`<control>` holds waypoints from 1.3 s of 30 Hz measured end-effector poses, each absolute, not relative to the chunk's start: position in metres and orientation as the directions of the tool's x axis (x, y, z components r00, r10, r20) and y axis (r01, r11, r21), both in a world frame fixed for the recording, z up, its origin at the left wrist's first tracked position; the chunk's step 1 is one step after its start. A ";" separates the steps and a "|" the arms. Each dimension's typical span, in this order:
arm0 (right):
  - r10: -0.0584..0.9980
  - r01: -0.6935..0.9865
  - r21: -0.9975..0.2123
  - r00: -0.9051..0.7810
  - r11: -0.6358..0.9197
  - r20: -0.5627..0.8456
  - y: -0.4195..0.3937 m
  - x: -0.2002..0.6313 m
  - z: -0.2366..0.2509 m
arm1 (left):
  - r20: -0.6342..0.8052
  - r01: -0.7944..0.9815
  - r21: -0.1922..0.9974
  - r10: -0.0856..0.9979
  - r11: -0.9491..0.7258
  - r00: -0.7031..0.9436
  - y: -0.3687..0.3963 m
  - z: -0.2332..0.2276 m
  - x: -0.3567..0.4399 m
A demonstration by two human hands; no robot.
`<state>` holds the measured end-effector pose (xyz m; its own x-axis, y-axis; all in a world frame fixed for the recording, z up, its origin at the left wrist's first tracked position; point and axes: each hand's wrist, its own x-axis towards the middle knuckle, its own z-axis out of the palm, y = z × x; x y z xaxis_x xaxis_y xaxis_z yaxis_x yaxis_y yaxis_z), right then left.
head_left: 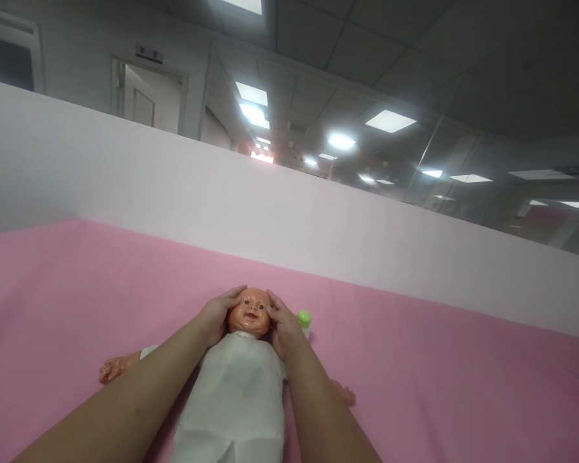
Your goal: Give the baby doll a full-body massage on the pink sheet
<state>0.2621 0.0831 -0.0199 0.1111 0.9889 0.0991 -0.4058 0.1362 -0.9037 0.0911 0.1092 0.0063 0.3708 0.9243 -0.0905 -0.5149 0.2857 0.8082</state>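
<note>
- Doll [236, 392] is laid on its back near the middle of the lower part of the view, on the pink sheet [444, 386], with its head towards the far side and its body running down out of the bottom edge.
- A pink sheet is spread over the whole lying surface, and it is bordered at the back by a pale partition wall [270, 206] that slopes across the view.
- A white garment [231, 399] is seen wrapped over the doll's trunk; one bare arm is stretched out to the left onto the sheet, and a small bare hand shows at the right, just beside the person's right forearm.
- The doll's head [249, 313] is held between both hands, face up and uncovered.
- The left hand [216, 316] is laid against the left side of the head as seen, with fingers gently curved and the fingertips resting along the brow; it is cupped around the head, not closed into a fist.
- The right hand [282, 328] is pressed to the opposite side in the same way, fingers bent around the temple and cheek.
- A small bottle with a green cap [303, 318] is stood just behind the right hand, partly hidden by it.
</note>
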 end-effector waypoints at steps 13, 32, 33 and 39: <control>0.981 -0.259 -0.955 0.163 0.143 0.103 0.084 0.252 -0.011 | -0.011 -0.392 0.906 0.934 0.161 0.357 0.108 0.007 0.097; 0.991 -0.332 -0.937 0.110 0.108 0.075 0.081 0.261 -0.016 | -0.046 -0.435 0.876 0.935 0.207 0.353 0.112 0.004 0.097; 0.993 -0.342 -0.934 0.097 0.099 0.070 0.080 0.263 -0.016 | -0.047 -0.443 0.871 0.933 0.213 0.356 0.112 0.004 0.097; 0.997 -0.399 -0.914 0.002 0.070 0.075 0.072 0.269 -0.013 | -0.027 -0.471 0.852 0.917 0.230 0.399 0.112 0.002 0.091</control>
